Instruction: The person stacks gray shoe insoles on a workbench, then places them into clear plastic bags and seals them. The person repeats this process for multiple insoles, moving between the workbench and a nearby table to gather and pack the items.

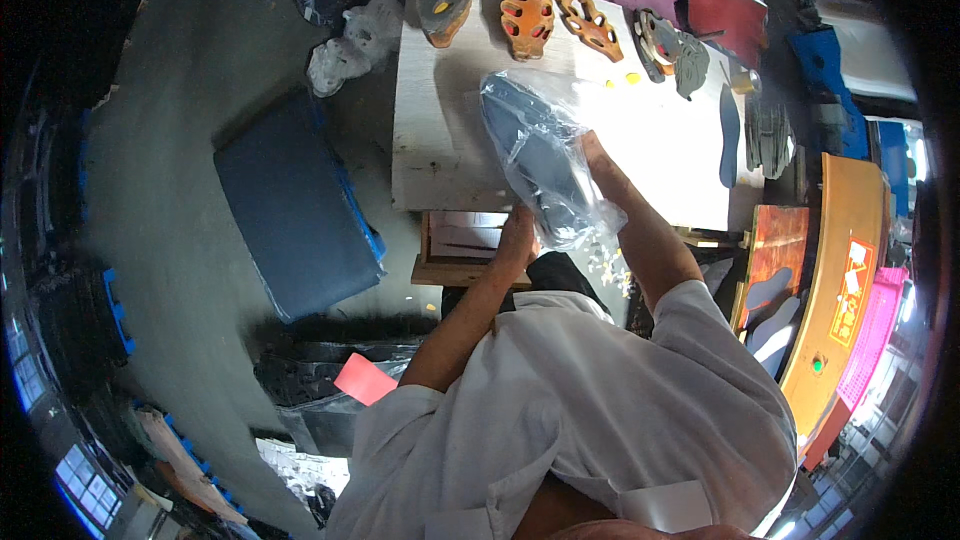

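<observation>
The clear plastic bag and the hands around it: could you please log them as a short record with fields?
held item: clear plastic bag with dark flat pieces inside
left hand: grips the bag's lower end
right hand: against the bag's right side, partly hidden by the plastic
surface: pale wooden table
on the table's far edge: orange cut-out moulds
left of the table: dark blue crate
</observation>
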The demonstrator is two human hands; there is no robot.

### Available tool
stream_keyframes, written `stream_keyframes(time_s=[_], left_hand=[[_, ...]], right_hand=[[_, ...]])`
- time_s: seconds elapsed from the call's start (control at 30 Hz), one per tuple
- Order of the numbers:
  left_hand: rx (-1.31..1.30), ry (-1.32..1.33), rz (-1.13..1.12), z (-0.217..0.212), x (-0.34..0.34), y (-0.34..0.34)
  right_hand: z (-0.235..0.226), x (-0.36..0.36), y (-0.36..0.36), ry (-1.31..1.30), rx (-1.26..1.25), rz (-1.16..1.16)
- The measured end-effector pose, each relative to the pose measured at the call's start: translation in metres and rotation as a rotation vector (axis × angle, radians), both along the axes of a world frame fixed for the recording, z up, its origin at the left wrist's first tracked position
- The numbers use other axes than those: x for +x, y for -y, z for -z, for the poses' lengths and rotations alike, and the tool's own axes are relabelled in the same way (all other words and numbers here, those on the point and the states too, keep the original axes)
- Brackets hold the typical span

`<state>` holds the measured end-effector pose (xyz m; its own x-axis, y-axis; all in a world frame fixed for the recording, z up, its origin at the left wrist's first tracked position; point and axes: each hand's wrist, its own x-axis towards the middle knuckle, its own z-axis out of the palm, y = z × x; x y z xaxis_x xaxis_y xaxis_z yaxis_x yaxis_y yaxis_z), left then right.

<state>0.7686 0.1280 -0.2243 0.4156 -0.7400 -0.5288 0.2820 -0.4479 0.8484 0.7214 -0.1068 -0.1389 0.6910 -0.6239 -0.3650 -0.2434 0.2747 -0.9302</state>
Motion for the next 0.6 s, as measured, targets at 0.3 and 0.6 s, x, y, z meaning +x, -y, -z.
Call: stream_keyframes(time_s=[0.3,0.6], left_hand=[[-0.12,-0.492,-0.305,-0.038,0.133,0.073],[-0.22,-0.787,-0.258,-0.054,0.145,0.078]], right_hand=[[0.006,0.025,0.024,-0.002,-0.116,-0.057],[0.017,0.027,0.038,0.022,-0.189,-0.121]])
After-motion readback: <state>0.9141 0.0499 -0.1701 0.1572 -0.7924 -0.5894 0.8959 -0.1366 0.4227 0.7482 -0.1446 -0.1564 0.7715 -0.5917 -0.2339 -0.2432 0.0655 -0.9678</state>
